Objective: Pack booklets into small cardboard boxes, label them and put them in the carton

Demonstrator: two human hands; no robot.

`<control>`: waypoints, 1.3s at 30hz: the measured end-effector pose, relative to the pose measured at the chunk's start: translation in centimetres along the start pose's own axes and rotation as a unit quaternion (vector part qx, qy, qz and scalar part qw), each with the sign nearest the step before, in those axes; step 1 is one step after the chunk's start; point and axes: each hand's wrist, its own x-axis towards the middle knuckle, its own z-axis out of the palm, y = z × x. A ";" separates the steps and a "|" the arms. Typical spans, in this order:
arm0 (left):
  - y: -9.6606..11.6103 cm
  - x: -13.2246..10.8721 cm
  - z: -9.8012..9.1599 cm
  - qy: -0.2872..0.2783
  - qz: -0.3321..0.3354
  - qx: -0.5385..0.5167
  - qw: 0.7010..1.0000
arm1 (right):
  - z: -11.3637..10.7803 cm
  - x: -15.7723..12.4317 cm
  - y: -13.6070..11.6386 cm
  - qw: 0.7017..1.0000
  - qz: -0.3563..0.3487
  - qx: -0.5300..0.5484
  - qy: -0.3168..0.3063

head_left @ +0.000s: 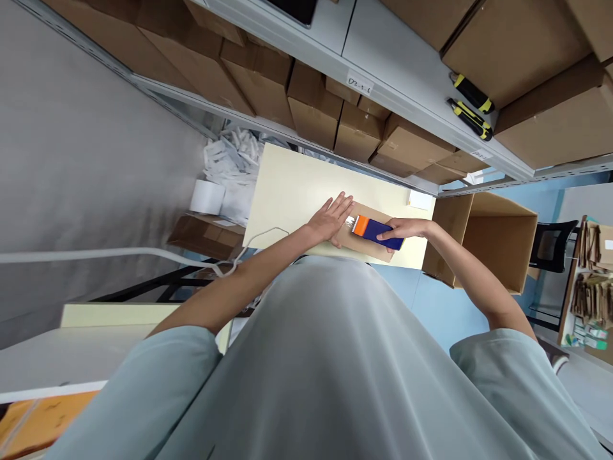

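Left hand: the person's left hand [335, 220] lies flat, palm down, on the left end of a brown cardboard piece [368, 245], its fingers slightly spread and the thumb apart; a flat palm is probably the best way to brace it.
Right hand: the right hand [400, 230] grips the navy end of a navy-and-orange block [378, 234], thumb on top; the fingers beneath are mostly hidden.
Block position: it sits over the cardboard piece, orange end towards the left hand (whether it fully touches the cardboard, one cannot tell).
Shiny patch: a small white patch [350, 222] shows just beside the orange end, near the left fingers; those fingertips should stay clear of the block's leading edge.
Pressure: a light, even grip, with the block in line with the cardboard, would likely stop both from skewing.
Table edge: the cardboard's near side lies close to the cream table's [297, 185] front edge, so a downward push there could tip it.
White cable: the cable [268, 231] lies left of the work, apart from it.
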 end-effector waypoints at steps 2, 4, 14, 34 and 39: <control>0.6 0.4 0.5 -0.002 0.005 -0.003 1.000 | 0.1 -0.6 1.0 1.000 -0.005 -0.007 0.001; 1.4 0.6 0.8 -0.002 0.010 -0.008 1.000 | 0.1 -1.0 2.1 1.000 -0.005 -0.006 0.007; 6.5 2.2 2.9 -0.010 0.022 0.011 1.000 | 0.9 -4.3 7.8 0.998 -0.023 -0.010 0.051; 8.5 3.3 3.4 -0.027 0.013 0.060 0.998 | 2.5 -11.4 7.2 0.991 0.106 -0.043 0.072; 8.7 3.1 3.0 -0.028 0.017 0.085 0.996 | 1.5 -18.2 12.6 0.986 0.152 0.009 0.062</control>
